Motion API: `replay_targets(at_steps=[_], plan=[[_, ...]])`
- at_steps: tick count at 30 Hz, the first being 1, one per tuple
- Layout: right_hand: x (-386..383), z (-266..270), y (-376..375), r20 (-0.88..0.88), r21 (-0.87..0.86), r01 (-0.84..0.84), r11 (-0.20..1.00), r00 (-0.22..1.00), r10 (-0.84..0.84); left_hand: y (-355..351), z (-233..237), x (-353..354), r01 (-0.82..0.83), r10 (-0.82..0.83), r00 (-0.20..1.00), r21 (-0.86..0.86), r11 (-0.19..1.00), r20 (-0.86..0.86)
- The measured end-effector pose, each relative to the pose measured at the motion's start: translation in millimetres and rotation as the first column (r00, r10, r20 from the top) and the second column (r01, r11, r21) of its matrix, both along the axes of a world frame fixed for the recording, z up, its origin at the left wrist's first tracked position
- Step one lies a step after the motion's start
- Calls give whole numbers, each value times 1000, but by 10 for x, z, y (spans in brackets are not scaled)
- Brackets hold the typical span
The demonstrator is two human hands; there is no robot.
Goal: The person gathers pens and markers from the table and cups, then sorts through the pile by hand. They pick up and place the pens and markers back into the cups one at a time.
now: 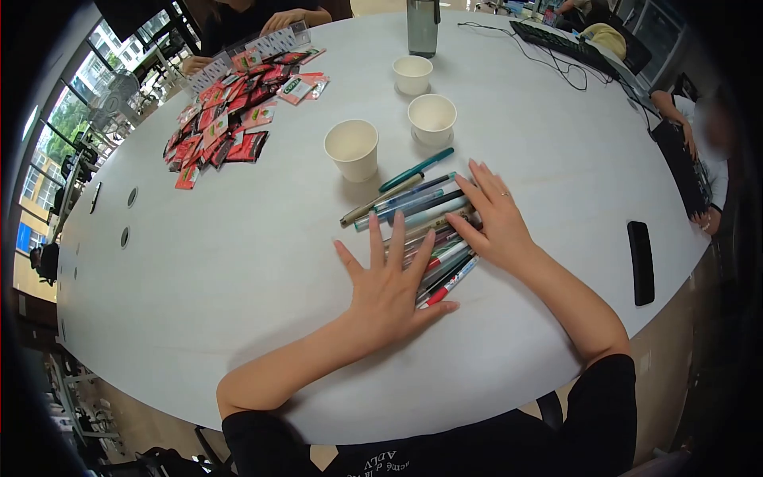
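Several pens and markers (433,208) lie in a loose row on the white table, roughly side by side. My left hand (387,288) rests over their left and lower part, fingers spread wide, palm down. At their right ends is my right hand (499,226), also palm down with fingers apart, its fingertips touching the pens. A teal pen (416,169) lies at the far edge of the row. Just beyond stand three paper cups, a near one (352,151), a middle one (432,119) and a far one (412,75). Parts of the pens are hidden under my hands.
Red packets (226,119) are piled at the back left, near a person's hands (282,20). A bottle (423,28) stands behind the cups. A keyboard (564,49) with cables is at the back right, a black object (640,263) at the right, beside another person (707,151).
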State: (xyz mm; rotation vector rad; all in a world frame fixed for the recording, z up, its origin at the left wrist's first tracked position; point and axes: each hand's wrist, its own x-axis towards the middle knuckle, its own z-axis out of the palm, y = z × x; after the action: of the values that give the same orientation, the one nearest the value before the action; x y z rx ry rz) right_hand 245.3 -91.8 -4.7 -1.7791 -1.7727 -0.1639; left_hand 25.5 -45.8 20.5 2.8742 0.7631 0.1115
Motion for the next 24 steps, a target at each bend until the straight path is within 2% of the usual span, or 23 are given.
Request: replay_targets(at_steps=[1, 4, 5, 8, 11, 15, 18, 21, 24], plan=[[-6, 31, -32, 60, -120, 92, 989, 995, -85, 34, -17, -5, -25, 25, 1000, -10, 1000, 0], [-37, 56, -15, 82, -209, 194, 959, 980, -181, 137, -23, -20, -64, 64, 998, 14, 998, -2], [-25, 70, -21, 50, -222, 146, 964, 989, -138, 176, -31, -17, -78, 78, 997, 14, 997, -6], [36, 8, -7, -116, -110, -35, 993, 993, 22, 263, -6, -5, -72, 73, 997, -60, 996, 21], [80, 5, 24, -202, -136, -58, 989, 979, 29, 355, 12, 10, -87, 91, 994, -62, 994, 65], [188, 34, 213, -253, -76, -114, 991, 963, 91, 373, 35, 36, -85, 91, 993, -77, 993, 77], [202, 31, 351, -178, -121, -162, 979, 974, 139, 387, 6, 28, -66, 73, 993, -74, 995, 97], [152, 55, 374, 52, -153, -134, 979, 988, 144, 408, -19, 18, -36, 45, 990, -65, 997, 133], [177, 14, 404, 132, -131, -106, 986, 984, 124, 452, -44, 21, 1, 10, 981, -60, 998, 196]])
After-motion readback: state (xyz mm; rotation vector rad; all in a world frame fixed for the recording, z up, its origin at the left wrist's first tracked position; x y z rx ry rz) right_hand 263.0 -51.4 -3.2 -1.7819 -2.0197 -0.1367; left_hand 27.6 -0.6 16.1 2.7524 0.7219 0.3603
